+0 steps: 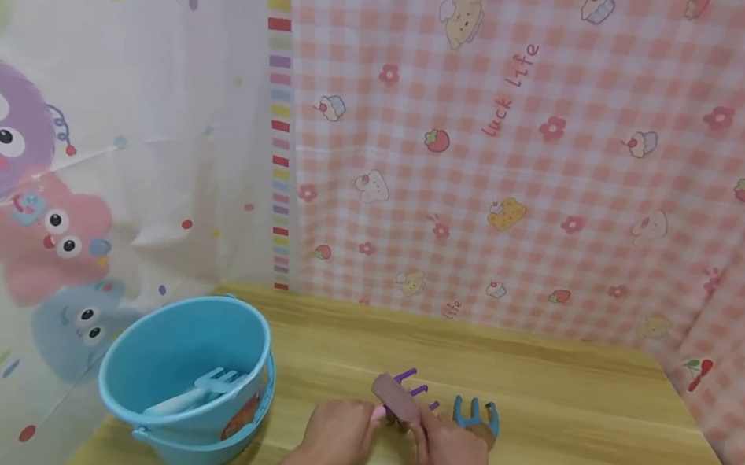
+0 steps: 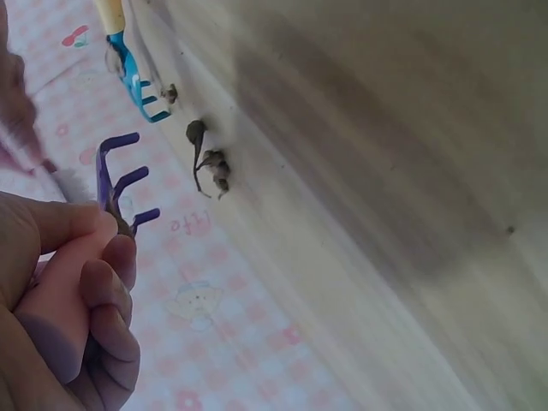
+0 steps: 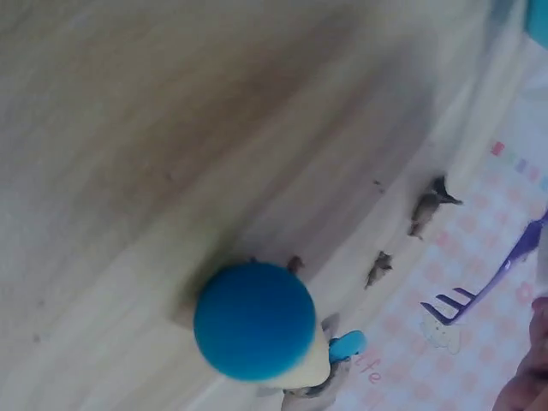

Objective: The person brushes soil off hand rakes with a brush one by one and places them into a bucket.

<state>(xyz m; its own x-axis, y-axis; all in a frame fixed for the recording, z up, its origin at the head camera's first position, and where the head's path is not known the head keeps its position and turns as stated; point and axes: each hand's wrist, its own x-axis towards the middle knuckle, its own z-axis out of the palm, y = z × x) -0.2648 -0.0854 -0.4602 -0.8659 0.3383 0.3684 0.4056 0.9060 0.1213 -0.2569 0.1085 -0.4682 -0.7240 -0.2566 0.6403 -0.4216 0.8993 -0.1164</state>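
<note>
In the head view my left hand (image 1: 338,436) grips the pink handle (image 2: 56,312) of a small toy rake with purple tines (image 2: 128,178). The tines point up and away, above the table. My right hand (image 1: 454,462) holds a brush (image 1: 398,397) with a mauve back, which overlaps the rake in this view. Pale bristles (image 2: 75,184) show beside the rake in the left wrist view. Beside my right hand is a second rake (image 1: 465,412) with blue tines, a cream handle (image 2: 110,15) and a blue handle end (image 3: 255,321).
Brown clumps (image 2: 217,167) lie on the wooden table (image 1: 603,424). To the left stands a light blue bucket (image 1: 188,326) with a pale fork-like tool (image 1: 219,382) inside. A pink checked cloth (image 1: 566,180) hangs along the back, and a white printed sheet (image 1: 170,93) hangs on the left.
</note>
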